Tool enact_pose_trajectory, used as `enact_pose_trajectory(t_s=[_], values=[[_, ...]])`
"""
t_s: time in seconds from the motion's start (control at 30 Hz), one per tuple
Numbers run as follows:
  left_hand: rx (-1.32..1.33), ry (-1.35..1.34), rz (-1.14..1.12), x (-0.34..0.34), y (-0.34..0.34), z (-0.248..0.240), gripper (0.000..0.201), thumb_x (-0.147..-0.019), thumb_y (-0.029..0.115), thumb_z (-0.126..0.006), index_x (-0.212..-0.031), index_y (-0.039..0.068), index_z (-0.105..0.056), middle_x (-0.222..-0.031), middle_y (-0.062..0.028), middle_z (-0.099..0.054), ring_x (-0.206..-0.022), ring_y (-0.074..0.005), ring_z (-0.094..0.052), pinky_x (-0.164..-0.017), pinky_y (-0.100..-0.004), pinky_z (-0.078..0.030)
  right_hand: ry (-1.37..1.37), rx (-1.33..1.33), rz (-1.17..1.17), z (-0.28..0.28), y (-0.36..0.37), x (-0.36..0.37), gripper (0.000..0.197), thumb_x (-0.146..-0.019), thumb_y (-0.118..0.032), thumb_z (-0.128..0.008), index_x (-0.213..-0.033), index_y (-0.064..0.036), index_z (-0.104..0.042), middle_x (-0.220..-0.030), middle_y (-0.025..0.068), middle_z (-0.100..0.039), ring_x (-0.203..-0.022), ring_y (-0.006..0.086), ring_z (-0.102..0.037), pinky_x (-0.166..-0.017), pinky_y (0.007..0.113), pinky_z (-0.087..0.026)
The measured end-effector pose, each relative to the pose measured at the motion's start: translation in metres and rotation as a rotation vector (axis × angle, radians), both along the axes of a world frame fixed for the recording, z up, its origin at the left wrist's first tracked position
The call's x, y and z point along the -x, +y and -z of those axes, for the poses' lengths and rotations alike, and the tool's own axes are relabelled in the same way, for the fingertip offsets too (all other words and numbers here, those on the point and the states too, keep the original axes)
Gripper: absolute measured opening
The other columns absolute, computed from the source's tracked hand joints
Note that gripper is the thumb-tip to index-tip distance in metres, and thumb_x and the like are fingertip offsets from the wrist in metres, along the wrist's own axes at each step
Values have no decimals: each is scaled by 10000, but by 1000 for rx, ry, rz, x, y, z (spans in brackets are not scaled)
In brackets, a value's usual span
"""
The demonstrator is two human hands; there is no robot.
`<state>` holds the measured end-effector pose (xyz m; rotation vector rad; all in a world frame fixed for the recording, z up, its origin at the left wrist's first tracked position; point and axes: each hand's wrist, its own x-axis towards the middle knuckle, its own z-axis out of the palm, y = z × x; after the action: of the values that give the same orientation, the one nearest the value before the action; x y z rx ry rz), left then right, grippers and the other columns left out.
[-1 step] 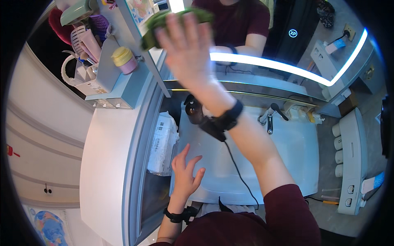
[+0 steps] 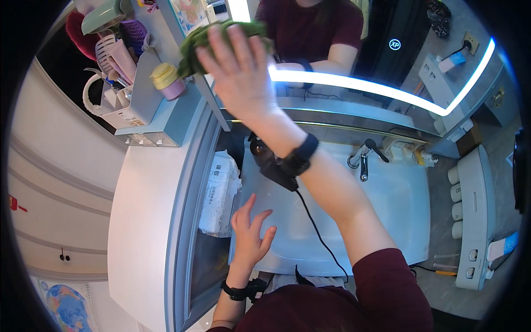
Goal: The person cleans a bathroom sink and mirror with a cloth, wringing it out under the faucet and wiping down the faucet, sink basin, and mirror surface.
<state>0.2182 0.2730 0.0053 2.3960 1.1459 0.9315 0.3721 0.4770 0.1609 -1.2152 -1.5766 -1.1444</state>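
Note:
A crumpled green cloth [image 2: 221,47] lies under my right hand [image 2: 243,74], whose fingers spread over it. It is at the left part of the lit mirror [image 2: 381,55], near the mirror's side edge; the palm hides some of the cloth. Low over the left side of the white sink [image 2: 387,221], my left hand [image 2: 251,232] is held with its fingers apart and nothing in them. Left of that hand lies a white plastic-wrapped pack [image 2: 218,193]. A dark pump bottle [image 2: 259,148] stands below my right forearm, partly covered by it.
A chrome faucet [image 2: 363,160] rises at the sink's back right. To the left, a yellow-lidded jar [image 2: 167,82] and a white organizer [image 2: 133,110] stand on a grey-blue box [image 2: 166,124]. A cup holder [image 2: 477,216] hangs at the right. A black cable [image 2: 321,232] crosses the sink.
My right hand has slid left and slightly down with the green cloth, closer to the mirror's left edge and the jar. My left hand has stayed in place.

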Motion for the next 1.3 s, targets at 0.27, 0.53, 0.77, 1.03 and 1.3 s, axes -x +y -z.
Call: enact_pose_trajectory(t_s=[0.27, 0.53, 0.77, 1.03, 1.3], values=[[-64, 13, 0, -5, 1, -6, 355, -876, 367, -588, -1082, 80, -628, -1399, -222, -404, -1216, -353, -419, -1023, -466, -255, -106, 179, 51, 12, -71, -101, 570, -726, -198, -676, -1275, -202, -525, -1391, 82, -431, -1299, 281, -373, -1028, 501, -316], [-76, 12, 47, -29, -14, -6, 337, -865, 351, -606, -1070, 85, -627, -1407, -205, -405, -1213, -355, -418, -1022, -463, -263, 90, -182, 387, 27, -209, -370, 383, -881, -171, -479, -1218, 11, -484, -1344, 256, -395, -1294, 415, -330, -1075, 539, -231], [-36, 39, 18, -20, -23, -8, 402, -941, 436, -490, -1079, 86, -633, -1419, -213, -390, -1234, -354, -400, -1041, -458, -234, 42, -258, 380, -35, -121, -270, 318, -832, -187, -551, -1091, -9, -600, -1365, 207, -415, -1155, 368, -426, -1001, 502, -326], [-43, 55, -42, 7, -25, -4, 358, -898, 378, -573, -1074, 72, -630, -1392, -236, -409, -1181, -352, -450, -1011, -451, -269, -47, -49, 29, 4, -11, -20, 419, -813, -191, -574, -1228, -128, -581, -1463, 90, -357, -1337, 301, -316, -1094, 468, -258], [-18, 50, -4, 1, -19, 1, 321, -847, 298, -627, -1073, 69, -630, -1394, -229, -410, -1187, -359, -445, -1017, -460, -272, -212, 132, -86, 41, -34, -33, 436, -835, -126, -503, -1267, -148, -552, -1458, 15, -378, -1356, 208, -322, -1109, 352, -276]])
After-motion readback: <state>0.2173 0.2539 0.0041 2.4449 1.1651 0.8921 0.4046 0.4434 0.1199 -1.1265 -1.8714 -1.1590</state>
